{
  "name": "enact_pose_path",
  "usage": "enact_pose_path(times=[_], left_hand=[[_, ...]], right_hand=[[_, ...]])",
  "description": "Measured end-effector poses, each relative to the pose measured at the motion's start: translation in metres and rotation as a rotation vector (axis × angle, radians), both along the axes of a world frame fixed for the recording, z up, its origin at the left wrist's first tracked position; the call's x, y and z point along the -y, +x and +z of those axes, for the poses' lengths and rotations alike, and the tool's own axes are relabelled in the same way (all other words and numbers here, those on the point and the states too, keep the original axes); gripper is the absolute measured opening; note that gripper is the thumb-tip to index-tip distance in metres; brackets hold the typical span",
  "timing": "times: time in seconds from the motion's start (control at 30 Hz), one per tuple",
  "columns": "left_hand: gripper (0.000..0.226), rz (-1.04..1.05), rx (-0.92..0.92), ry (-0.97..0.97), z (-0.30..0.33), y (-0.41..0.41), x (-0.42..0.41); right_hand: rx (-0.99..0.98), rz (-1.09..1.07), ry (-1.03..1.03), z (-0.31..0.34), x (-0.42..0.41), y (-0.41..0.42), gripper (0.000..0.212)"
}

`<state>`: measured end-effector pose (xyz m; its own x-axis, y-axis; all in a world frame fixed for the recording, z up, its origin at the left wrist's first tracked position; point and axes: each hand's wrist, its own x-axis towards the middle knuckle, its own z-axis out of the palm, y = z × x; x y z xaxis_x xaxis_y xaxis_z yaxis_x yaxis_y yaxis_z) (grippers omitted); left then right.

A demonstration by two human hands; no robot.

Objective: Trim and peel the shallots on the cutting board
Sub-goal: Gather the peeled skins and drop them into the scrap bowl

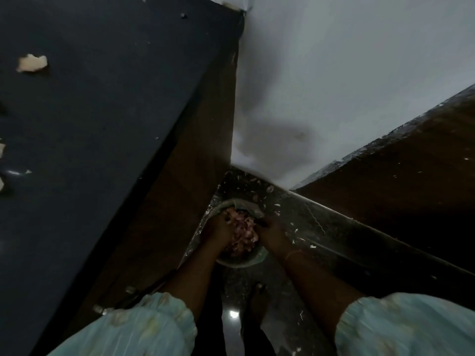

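Two pale green sleeves (pixel 144 327) are the closest thing to me, then the bare forearms reaching down and away to a round bowl (pixel 253 260) on the dark speckled floor (pixel 321 227), jammed into the corner. Left hand (pixel 216 228) sits on the bowl's left side, right hand (pixel 272 233) on its right, about level with each other, so neither is really nearer. What matters for the next move, I reckon: the pinkish heap of shallots or skins (pixel 243 231) (too dim and blurry to say which) lies right between the two hands, with both sets of fingers pointing inward at it. Fingers look curled into the heap, but I honestly can't tell whether either hand has got hold of anything. No cutting board in sight from here. A bare foot (pixel 257 301) stands just this side of the bowl. Further back, loose peel scraps (pixel 267 191) litter the floor against the white wall (pixel 334 86).
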<state>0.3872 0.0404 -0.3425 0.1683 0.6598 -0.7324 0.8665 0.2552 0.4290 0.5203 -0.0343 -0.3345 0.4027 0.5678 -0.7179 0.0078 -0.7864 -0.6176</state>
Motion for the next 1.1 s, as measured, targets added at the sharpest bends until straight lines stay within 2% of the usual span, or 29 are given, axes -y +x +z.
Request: enact_pose_path(times=[0.1, 0.27, 0.37, 0.47, 0.57, 0.67, 0.73, 0.8, 0.87, 1.0, 1.1], left_hand=[[0.039, 0.012, 0.03, 0.034, 0.017, 0.007, 0.0], [0.031, 0.068, 0.184, 0.146, 0.077, 0.036, -0.007], [0.027, 0.131, 0.323, 0.207, 0.138, 0.059, -0.023], [0.024, 0.204, 0.489, 0.298, 0.213, 0.067, -0.041], [0.025, 0.273, 0.654, 0.423, 0.296, 0.054, -0.061], [0.026, 0.336, 0.683, 0.618, 0.361, 0.003, -0.085], [0.028, 0.346, 0.554, 0.749, 0.378, -0.044, -0.095], [0.035, 0.387, 0.331, 0.853, 0.381, -0.105, -0.102], [0.042, 0.448, 0.125, 0.853, 0.376, -0.161, -0.106], [0.056, 0.65, -0.177, 0.761, 0.37, -0.257, -0.098], [0.061, 0.713, -0.313, 0.705, 0.365, -0.297, -0.093]], right_hand=[[0.028, -0.058, 0.024, 0.021, -0.007, -0.004, 0.03], [0.07, -0.213, 0.185, 0.07, -0.034, -0.01, 0.026], [0.043, -0.4, 0.321, 0.122, -0.058, -0.012, 0.016], [0.055, -0.531, 0.474, 0.192, -0.087, -0.011, 0.019], [0.024, -0.538, 0.677, 0.264, -0.119, -0.019, 0.019], [0.006, -0.278, 0.831, 0.324, -0.149, -0.053, 0.014], [0.094, -0.028, 0.856, 0.341, -0.159, -0.079, 0.016], [0.185, 0.256, 0.855, 0.343, -0.166, -0.114, 0.024], [0.292, 0.499, 0.897, 0.331, -0.165, -0.146, 0.032], [0.39, 1.005, 0.943, 0.298, -0.165, -0.208, 0.052], [0.584, 1.202, 0.997, 0.294, -0.18, -0.236, 0.051]])
